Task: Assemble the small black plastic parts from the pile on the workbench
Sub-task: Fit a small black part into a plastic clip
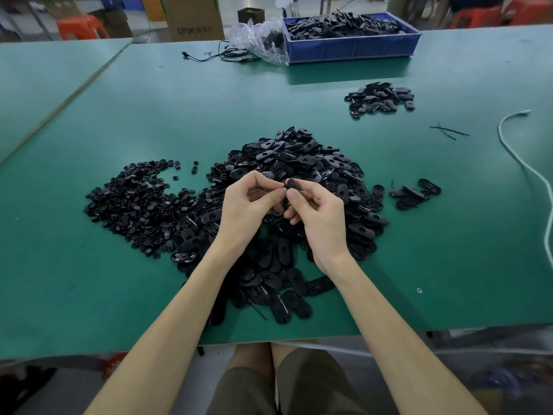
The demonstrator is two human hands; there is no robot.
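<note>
Black plastic part is pinched by left hand and right hand, both grips curled round it.

A: What stands in the room far beyond the fingers?
B: Up and to their left, a tall cardboard box on a pale floor. A red stool sits further left, and more red stools show far up to their right.
A: And beneath them?
B: A green-topped workbench, matte, with soft light on its far side. Well left of the fingers, a second green table meets it along a slanting seam.
</note>
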